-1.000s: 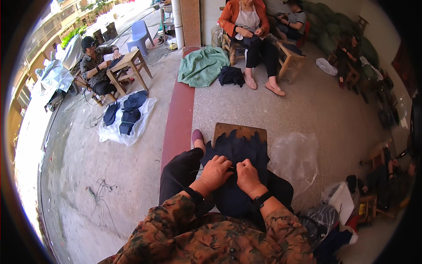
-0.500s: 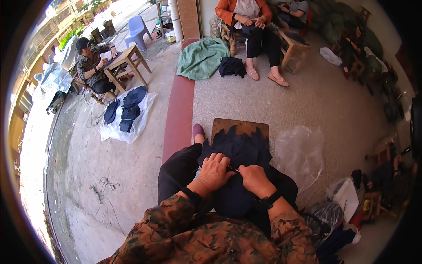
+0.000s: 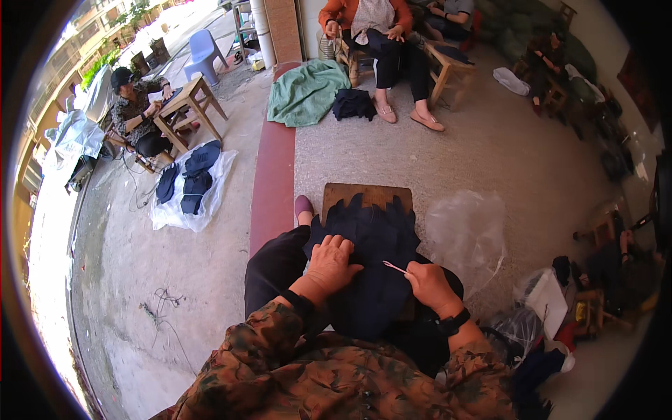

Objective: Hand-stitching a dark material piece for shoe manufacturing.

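Dark navy cloth pieces [image 3: 367, 297] with jagged, pointed far edges lie over my lap and a brown wooden board [image 3: 402, 194]. My left hand [image 3: 327, 266] rests on the left part of the cloth, its fingers laid out and its thumb stretched to the right. Over the cloth's right side, my right hand [image 3: 430, 285] is closed round the end of a slim pale pink tool [image 3: 396, 267]. The tool's thin tip, seemingly looped, points left, apart from my left hand. Its exact kind is too small to make out.
A crumpled clear plastic bag [image 3: 465, 231] lies right of the board. Bags and a wooden stool [image 3: 589, 311] crowd the lower right. Ahead, a seated person [image 3: 374, 28] is beside a green cloth [image 3: 304, 91]; at far left another works at a wooden table [image 3: 190, 105].
My right hand has drawn right, away from my left hand, bringing the pale tool into plain view. The left hand has flattened out on the cloth. The seated person ahead has spread their hands apart.
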A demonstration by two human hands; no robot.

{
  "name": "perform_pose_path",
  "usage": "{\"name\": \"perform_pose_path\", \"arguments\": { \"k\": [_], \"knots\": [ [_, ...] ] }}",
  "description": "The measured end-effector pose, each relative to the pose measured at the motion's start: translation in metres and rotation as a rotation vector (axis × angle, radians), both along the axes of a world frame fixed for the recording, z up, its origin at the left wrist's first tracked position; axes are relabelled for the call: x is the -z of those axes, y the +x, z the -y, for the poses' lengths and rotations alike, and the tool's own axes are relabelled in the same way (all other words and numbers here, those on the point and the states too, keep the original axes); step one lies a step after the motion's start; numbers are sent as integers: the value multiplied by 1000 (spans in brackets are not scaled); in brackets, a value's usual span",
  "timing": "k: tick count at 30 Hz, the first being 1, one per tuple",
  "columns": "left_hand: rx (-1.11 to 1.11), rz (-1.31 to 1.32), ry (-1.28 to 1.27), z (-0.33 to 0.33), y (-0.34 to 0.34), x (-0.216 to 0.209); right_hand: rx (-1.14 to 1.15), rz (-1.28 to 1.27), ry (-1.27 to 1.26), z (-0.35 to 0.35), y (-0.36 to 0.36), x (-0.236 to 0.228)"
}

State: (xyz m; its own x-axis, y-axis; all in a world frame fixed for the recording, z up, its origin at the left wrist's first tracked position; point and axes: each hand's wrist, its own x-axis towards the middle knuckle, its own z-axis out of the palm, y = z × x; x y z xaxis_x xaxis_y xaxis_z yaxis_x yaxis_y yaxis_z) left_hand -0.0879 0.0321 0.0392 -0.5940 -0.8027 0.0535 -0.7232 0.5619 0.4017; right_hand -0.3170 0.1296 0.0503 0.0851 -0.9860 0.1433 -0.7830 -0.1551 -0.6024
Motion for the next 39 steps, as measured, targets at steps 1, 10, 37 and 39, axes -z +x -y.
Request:
{"name": "perform_pose_path", "arguments": {
  "k": [1, 10, 37, 39],
  "knots": [
    [-15, 15, -4, -1, 1, -1, 63, 150, -57, 3, 8, -1],
    [-12, -46, -4, -2, 2, 5, 146, 1776, 182, 41, 66, 25],
    [201, -807, 740, -8, -27, 2, 278, 1375, -45, 19, 65, 44],
    [187, -631, 741, -4, -28, -7, 281, 1371, -44, 15, 63, 46]
  ]
}}
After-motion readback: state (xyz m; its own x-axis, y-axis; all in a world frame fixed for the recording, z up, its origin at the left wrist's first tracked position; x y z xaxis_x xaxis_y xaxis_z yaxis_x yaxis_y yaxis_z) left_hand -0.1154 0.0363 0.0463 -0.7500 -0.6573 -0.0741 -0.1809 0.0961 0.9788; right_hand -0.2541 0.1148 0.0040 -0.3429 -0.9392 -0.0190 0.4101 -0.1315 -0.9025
